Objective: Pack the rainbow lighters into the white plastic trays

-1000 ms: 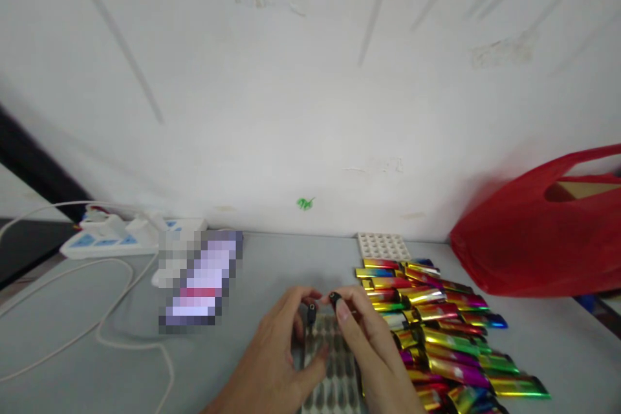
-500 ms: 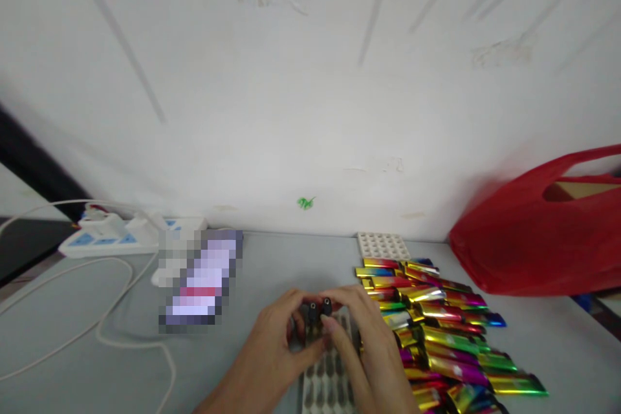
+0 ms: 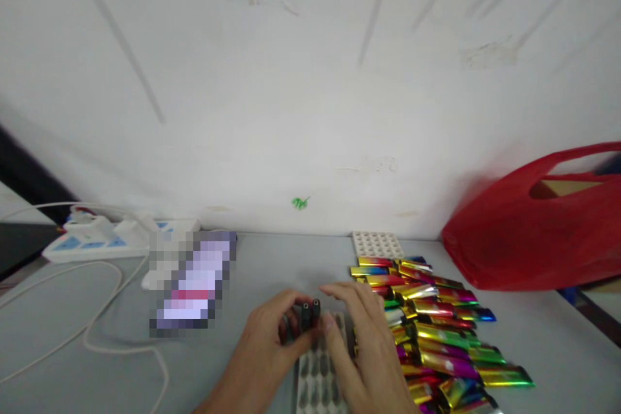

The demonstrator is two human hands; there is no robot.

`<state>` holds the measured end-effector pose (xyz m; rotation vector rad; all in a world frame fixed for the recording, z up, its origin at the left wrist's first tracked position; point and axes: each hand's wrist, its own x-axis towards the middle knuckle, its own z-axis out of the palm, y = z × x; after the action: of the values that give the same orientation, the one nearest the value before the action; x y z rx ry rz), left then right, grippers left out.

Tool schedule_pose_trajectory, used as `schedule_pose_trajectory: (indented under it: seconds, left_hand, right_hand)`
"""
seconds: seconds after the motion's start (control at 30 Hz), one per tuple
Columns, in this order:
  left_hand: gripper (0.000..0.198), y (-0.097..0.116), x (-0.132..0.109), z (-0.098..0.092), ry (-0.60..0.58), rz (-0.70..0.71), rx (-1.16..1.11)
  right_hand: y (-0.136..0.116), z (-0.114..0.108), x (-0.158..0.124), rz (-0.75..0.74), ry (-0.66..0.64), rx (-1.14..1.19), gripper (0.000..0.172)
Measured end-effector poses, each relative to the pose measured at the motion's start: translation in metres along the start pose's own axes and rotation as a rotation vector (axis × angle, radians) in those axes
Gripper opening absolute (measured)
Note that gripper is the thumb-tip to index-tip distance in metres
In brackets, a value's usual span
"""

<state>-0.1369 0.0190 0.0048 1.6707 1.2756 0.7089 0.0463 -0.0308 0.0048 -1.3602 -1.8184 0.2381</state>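
My left hand (image 3: 264,352) is closed round two small black cylindrical pieces (image 3: 308,312), their ends pointing up. It hovers over a white tray (image 3: 317,381) with rows of pockets, several holding dark pieces. My right hand (image 3: 361,343) is beside it, fingers stretched out over the tray, thumb near the black pieces. A heap of shiny rainbow-coloured foil tubes (image 3: 436,330) lies just right of my right hand.
A second white pocketed tray (image 3: 377,244) lies by the wall. A red plastic bag (image 3: 528,233) sits at the right. A blurred phone (image 3: 194,281), a white power strip (image 3: 97,242) and a looping white cable (image 3: 107,343) lie at the left.
My right hand brought its black piece beside the one in my left hand, which now holds both. The right fingers have spread out. The view shifted slightly.
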Motion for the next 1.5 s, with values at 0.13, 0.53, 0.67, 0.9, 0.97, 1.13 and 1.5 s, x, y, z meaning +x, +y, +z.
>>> schedule_pose_trajectory:
  seconds: [0.13,0.53,0.67,0.9,0.97,1.13,1.5]
  left_hand:
    - [0.024,-0.001,0.000,0.001,-0.014,-0.023,0.087]
    - [0.025,-0.001,-0.001,0.000,-0.014,-0.048,0.074]
    - [0.023,0.000,-0.002,0.000,-0.008,-0.038,0.079]
    - [0.022,0.001,-0.001,0.001,-0.011,-0.025,0.077]
    - [0.022,0.001,-0.001,0.001,-0.001,-0.020,0.083]
    - [0.025,0.001,-0.001,0.003,0.010,-0.001,0.073]
    - [0.019,0.004,-0.005,0.001,-0.004,0.004,0.062]
  right_hand:
    - [0.010,0.000,0.005,0.155,0.145,-0.419,0.034]
    - [0.033,-0.004,0.002,0.233,-0.060,-0.859,0.046]
    - [0.050,0.000,0.001,0.158,-0.040,-0.730,0.041]
    - [0.047,-0.002,0.007,-0.018,-0.073,-0.433,0.046]
    - [0.034,-0.003,0.009,-0.043,-0.036,-0.246,0.045]
    - [0.007,-0.006,0.012,0.192,0.066,0.176,0.017]
    - [0.001,-0.007,0.007,0.556,0.106,0.664,0.033]
